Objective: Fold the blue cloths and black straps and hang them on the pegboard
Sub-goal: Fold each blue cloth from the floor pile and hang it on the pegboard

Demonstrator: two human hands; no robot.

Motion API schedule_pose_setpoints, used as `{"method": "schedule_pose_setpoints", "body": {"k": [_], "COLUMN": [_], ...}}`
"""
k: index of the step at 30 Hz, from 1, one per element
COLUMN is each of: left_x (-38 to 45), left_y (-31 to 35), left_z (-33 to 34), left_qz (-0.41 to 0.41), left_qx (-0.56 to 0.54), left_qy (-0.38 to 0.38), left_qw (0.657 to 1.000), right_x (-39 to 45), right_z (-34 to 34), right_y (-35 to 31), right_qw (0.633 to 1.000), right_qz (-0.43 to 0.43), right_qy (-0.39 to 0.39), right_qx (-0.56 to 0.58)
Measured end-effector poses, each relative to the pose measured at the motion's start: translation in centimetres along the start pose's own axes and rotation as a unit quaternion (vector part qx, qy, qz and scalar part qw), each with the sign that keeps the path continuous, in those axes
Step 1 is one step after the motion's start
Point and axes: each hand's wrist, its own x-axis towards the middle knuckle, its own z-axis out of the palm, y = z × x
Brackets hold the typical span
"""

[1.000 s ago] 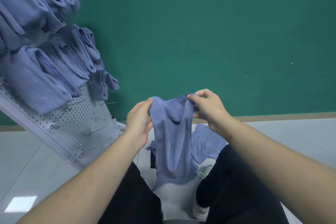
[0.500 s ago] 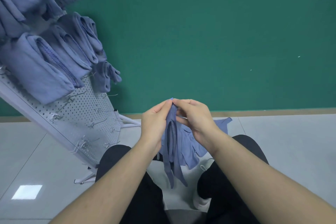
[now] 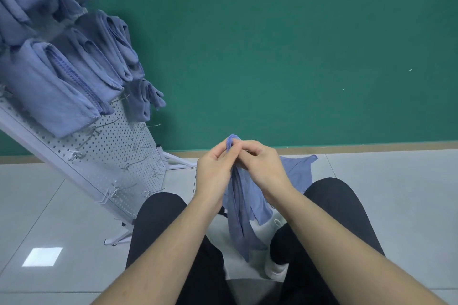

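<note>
Both hands meet in front of the knees — the left hand (image 3: 215, 168) and right hand (image 3: 260, 164) pinch the top of a blue cloth (image 3: 239, 208), which hangs folded narrow between the legs. To the left, the pegboard (image 3: 119, 153) leans, carrying folded cloths (image 3: 49, 89) on its upper hooks.

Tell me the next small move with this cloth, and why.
Probably carry it left to a bare hook on the pegboard: both the left hand and right hand pinch the blue cloth at its top, already gathered narrow.
</note>
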Motion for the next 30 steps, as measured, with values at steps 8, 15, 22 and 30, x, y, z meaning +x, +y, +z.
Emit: {"method": "schedule_pose_setpoints", "body": {"k": [8,15,22,30], "left_x": [1.1,1.8,2.3,2.7], "left_y": [-1.1,0.4,0.9,1.7], "left_z": [-1.2,-1.3,-1.8,-2.8], "left_qz": [-0.014,0.04,0.073,0.094], "left_qx": [0.053,0.115,0.08,0.106], "left_qy": [0.026,-0.037,-0.018,-0.027], "left_qw": [0.998,0.992,0.994,0.99], "right_x": [0.4,2.1,3.0,3.5], "right_z": [-1.4,-3.5,-5.4,-8.7], "right_y": [0.8,0.2,0.4,0.3], "right_qw": [0.984,0.966,0.922,0.864], "right_qz": [-0.09,-0.166,-0.213,-0.278], "right_qy": [-0.046,-0.048,-0.053,-0.076], "right_qx": [-0.146,-0.195,-0.319,-0.414]}}
